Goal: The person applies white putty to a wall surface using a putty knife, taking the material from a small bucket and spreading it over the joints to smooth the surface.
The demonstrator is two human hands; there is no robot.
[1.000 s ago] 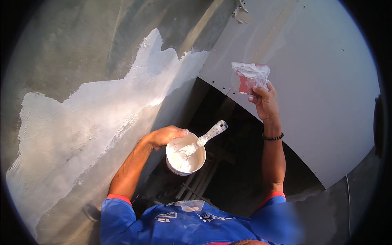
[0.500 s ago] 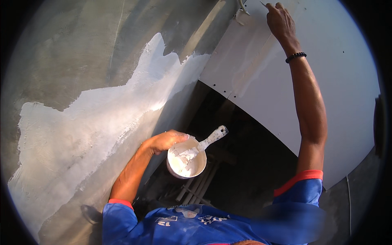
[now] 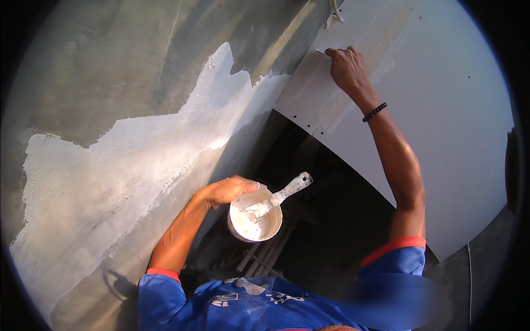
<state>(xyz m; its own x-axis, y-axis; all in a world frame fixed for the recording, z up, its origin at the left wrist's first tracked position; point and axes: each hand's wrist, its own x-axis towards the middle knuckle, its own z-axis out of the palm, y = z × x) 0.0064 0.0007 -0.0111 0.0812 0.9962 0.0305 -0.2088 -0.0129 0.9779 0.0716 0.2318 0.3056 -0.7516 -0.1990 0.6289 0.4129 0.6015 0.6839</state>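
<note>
My left hand (image 3: 234, 190) grips the rim of a small white bucket (image 3: 255, 231), thumb over the edge. White paste (image 3: 251, 212) lies inside it. A putty knife (image 3: 279, 196) leans in the bucket, its paste-smeared handle sticking out at the upper right. My right hand (image 3: 350, 71), with a dark beaded bracelet at the wrist, is raised to the pale board (image 3: 441, 127). It is closed on a slim tool (image 3: 320, 51); only a narrow light end shows beyond the fingers, so its kind cannot be made out.
On the left stands a grey wall (image 3: 83, 83) with a broad white coated patch (image 3: 127, 160). A cable end (image 3: 337, 11) pokes out at the board's top corner. Screw heads dot the board's lower edge. Pale bars (image 3: 270, 256) lie in the dark space below the bucket.
My right hand has moved down and left across the board with the slim tool in it. My left hand still holds the bucket in nearly the same place.
</note>
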